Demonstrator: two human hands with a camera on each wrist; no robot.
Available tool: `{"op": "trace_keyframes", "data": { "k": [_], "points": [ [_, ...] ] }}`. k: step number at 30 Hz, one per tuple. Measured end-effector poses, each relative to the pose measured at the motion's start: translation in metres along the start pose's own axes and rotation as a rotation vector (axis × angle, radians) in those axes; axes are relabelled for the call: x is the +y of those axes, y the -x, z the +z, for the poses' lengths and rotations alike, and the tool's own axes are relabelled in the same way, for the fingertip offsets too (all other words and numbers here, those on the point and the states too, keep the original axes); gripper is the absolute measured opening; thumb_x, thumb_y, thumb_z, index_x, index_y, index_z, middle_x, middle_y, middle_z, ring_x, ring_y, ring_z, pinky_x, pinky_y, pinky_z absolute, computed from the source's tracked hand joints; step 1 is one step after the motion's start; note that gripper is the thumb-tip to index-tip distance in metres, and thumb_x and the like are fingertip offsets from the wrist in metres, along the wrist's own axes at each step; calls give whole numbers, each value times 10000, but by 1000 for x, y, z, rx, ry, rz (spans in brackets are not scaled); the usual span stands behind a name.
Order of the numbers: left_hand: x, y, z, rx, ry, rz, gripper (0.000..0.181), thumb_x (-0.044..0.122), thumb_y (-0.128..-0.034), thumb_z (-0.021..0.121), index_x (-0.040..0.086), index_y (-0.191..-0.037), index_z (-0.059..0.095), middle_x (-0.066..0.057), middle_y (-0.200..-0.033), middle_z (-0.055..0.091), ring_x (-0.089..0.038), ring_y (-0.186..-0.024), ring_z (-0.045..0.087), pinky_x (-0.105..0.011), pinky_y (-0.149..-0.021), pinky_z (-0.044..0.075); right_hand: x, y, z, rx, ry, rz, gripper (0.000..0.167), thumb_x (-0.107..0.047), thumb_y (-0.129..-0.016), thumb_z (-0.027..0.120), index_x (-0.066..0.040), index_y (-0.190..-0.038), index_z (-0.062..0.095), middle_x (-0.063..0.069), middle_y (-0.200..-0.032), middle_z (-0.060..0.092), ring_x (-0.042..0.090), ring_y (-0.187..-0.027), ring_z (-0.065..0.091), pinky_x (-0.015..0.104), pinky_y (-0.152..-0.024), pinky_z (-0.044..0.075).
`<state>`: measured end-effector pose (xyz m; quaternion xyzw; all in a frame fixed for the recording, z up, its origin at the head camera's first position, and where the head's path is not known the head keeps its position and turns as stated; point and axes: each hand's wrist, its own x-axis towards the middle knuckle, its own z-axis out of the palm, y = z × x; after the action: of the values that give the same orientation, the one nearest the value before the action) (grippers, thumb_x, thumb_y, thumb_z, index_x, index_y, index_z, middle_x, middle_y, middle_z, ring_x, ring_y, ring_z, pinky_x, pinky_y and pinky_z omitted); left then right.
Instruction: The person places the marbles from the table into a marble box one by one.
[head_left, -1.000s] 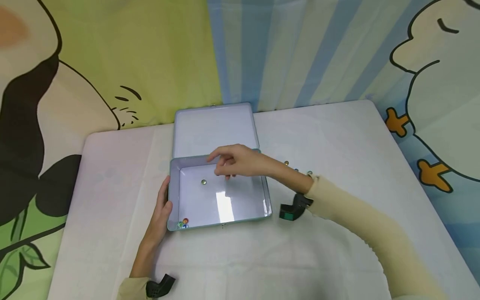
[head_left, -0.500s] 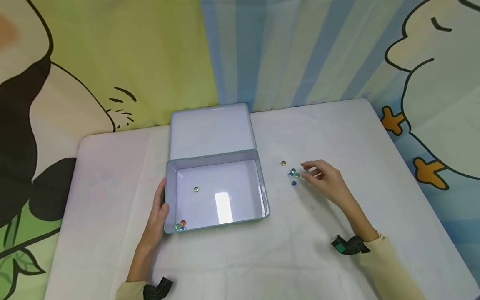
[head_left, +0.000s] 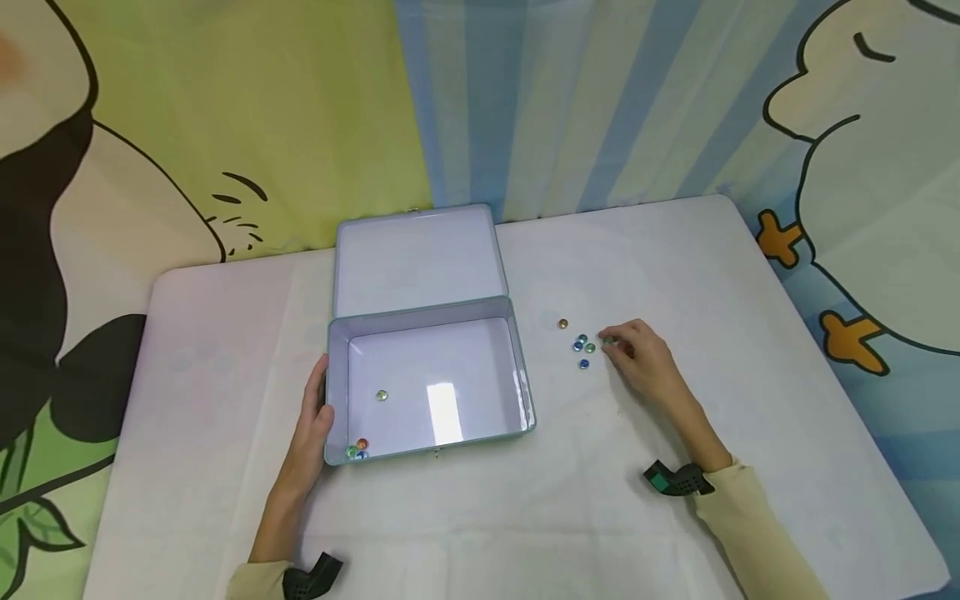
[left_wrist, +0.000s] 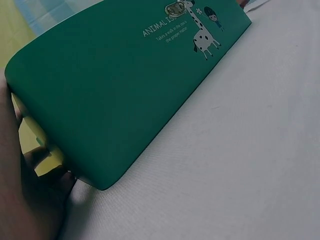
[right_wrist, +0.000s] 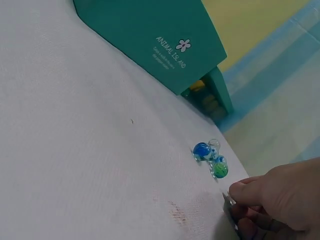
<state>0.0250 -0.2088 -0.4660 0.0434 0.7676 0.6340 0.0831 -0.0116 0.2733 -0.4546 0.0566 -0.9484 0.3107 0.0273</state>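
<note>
A green tin box (head_left: 431, 310) lies with its lid (head_left: 420, 262) folded back. My left hand (head_left: 306, 437) rests flat against the box's left wall from outside; in the left wrist view, its fingers (left_wrist: 37, 156) touch the green side. Inside, one clear marble (head_left: 382, 395) lies left of the middle, and a small cluster including an orange marble (head_left: 362, 443) sits in the near left corner. Right of the box, my right hand (head_left: 647, 360) pinches a greenish marble (head_left: 608, 340) at the table, mostly covered by the fingertips. Close beside it are a green marble (head_left: 590, 348) and blue marbles (right_wrist: 202, 150).
An amber marble (head_left: 563, 323) lies apart from the others, farther back on the white tablecloth (head_left: 570, 500). Printed fabric (head_left: 525, 108) hangs behind the table and along both sides. The box's metal clasp (left_wrist: 175, 9) is on its near wall.
My right hand has moved from above the box to the loose marbles on the right and closed its fingertips on one. The clear marble has rolled toward the near left inside the box.
</note>
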Motion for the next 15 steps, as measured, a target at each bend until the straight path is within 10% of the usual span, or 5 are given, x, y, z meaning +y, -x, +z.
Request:
{"op": "trace_keyframes", "data": {
  "k": [15],
  "points": [
    [2,0,0,-10,16,14,602,404,-1012,339,341,-1554,86,54,-1647,12,-96,-1512,-25,-359,-1193,-7,-69,2,-10,158,-330,-302,254,117,-850,637,30,-1089,630,160,-885,717,139,-656,648,122,-644,504]
  ]
}}
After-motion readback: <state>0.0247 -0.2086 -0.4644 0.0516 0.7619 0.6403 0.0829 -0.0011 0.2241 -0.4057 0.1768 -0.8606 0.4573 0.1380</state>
